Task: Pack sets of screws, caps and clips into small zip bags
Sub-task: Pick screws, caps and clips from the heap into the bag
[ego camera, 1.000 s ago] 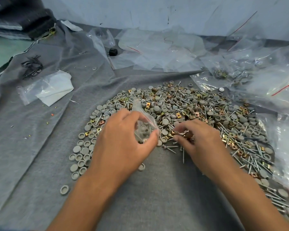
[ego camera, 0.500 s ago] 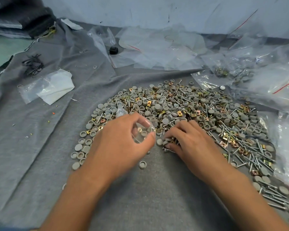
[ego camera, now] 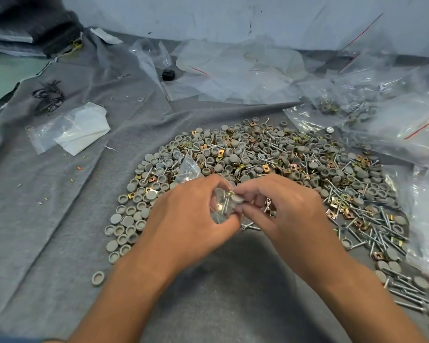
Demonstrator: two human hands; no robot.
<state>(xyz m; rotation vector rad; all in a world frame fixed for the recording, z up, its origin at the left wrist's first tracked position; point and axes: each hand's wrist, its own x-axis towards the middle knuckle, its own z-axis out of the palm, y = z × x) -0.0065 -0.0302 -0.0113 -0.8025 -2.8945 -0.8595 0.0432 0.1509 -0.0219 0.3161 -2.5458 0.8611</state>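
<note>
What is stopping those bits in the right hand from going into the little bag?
Nothing visible. The left hand holds the small zip bag, and the right hand has its fingertips at the bag's mouth with a clip and screw. No other thing lies between them.

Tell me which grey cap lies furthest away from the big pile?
The lone grey cap on the cloth left of the left hand. It sits hollow side up, clear of the pile.

Table draped in wrinkled grey felt cloth (ego camera: 60, 219), strewn with heaped grey plastic caps, screws and brass clips (ego camera: 270, 157), clear plastic bags (ego camera: 233, 70).
</note>
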